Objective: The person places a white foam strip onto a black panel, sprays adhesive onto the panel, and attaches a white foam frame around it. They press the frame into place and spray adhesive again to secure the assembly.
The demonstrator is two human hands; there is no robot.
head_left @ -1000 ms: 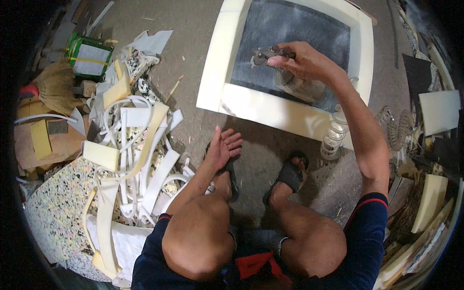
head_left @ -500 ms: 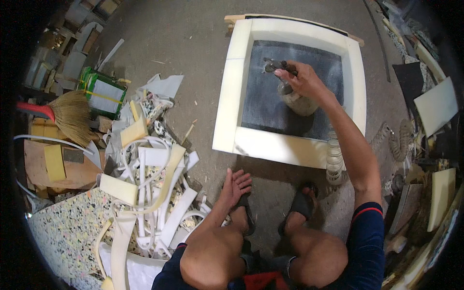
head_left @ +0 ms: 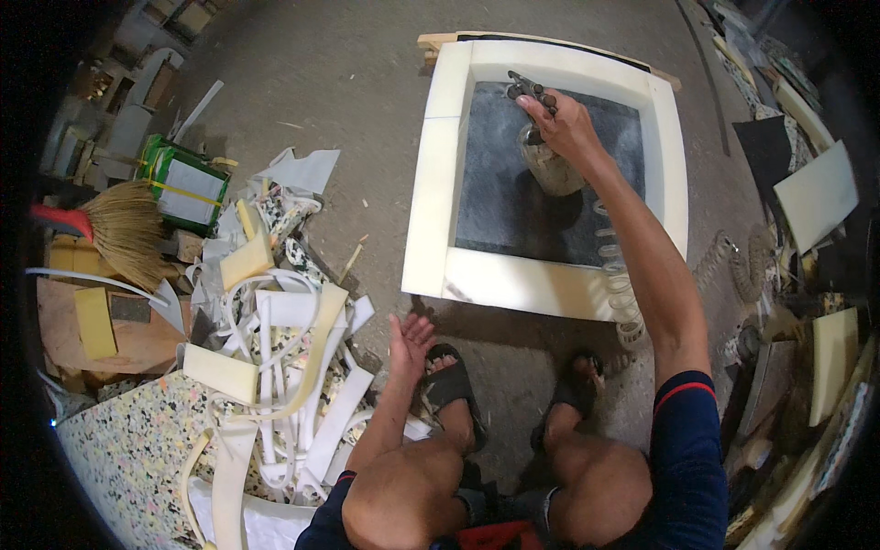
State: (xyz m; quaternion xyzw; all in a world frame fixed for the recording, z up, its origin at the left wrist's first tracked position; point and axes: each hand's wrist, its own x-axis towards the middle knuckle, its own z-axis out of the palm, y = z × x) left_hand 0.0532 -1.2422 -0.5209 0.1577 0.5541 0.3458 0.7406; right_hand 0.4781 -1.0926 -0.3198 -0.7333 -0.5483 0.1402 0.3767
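My right hand (head_left: pixel 570 128) is closed around the handle of a spray gun (head_left: pixel 526 86) with a stained cup (head_left: pixel 553 172) under it. It is held over the dark grey panel (head_left: pixel 500 220) inside a square frame of cream foam strips (head_left: pixel 527 282). A clear coiled air hose (head_left: pixel 616 266) runs below my right forearm, over the frame's near edge. My left hand (head_left: pixel 410 346) hangs free beside my left knee, palm showing and fingers apart, near the frame's near left corner.
Foam offcuts and white strips (head_left: pixel 316 367) lie heaped on the left, by a speckled foam sheet (head_left: pixel 128 449). Farther left are a straw broom (head_left: pixel 133 234) and a green box (head_left: pixel 188 183). Foam scraps (head_left: pixel 816 197) line the right side. My sandalled feet (head_left: pixel 449 385) stand before the frame.
My right hand has moved the spray gun slightly away from me and left. My left hand has shifted left and turned a little, staying open.
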